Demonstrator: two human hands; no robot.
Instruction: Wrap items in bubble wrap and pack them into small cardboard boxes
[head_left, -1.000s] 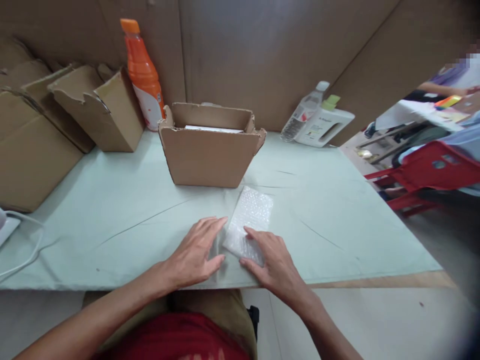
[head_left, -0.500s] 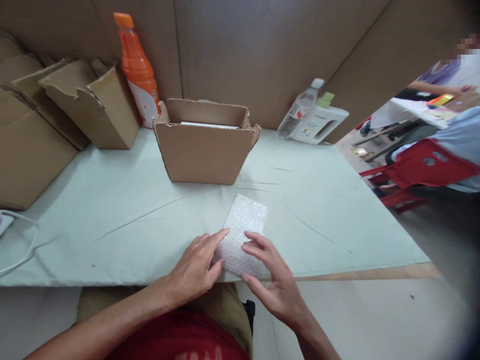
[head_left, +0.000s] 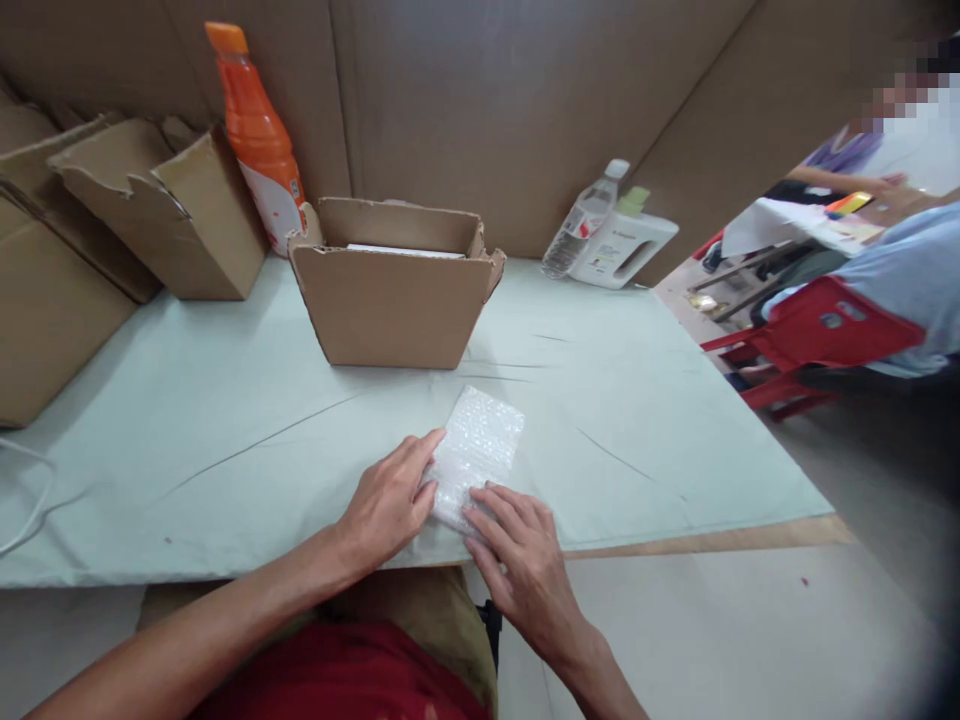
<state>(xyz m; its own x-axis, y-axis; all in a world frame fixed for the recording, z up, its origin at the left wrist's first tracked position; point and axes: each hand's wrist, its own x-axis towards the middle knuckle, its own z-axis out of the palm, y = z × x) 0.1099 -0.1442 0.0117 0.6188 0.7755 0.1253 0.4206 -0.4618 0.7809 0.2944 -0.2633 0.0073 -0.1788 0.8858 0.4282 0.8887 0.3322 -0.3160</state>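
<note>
A folded piece of clear bubble wrap point(head_left: 480, 440) lies flat on the table near its front edge, slightly tilted. My left hand point(head_left: 386, 500) rests at its left side, the index finger stretched along the edge and the thumb apart, touching its lower left part. On the lower right part of the wrap lie the outstretched fingers of my right hand point(head_left: 517, 545), with the thumb nearer the front edge. Neither hand is closed round the wrap. Whether anything is inside it I cannot tell.
Behind the wrap stands an open cardboard box point(head_left: 394, 310) with something white inside. More cardboard boxes point(head_left: 187, 230) and an orange bottle point(head_left: 259, 150) are at the left. A clear bottle point(head_left: 581, 230) and white jug point(head_left: 626, 245) stand back right. People sit beyond, near a red chair point(head_left: 847, 325).
My right hand has come down onto the wrap, its fingers now lying on the lower right part instead of raised and spread. The whole view has shifted slightly.
</note>
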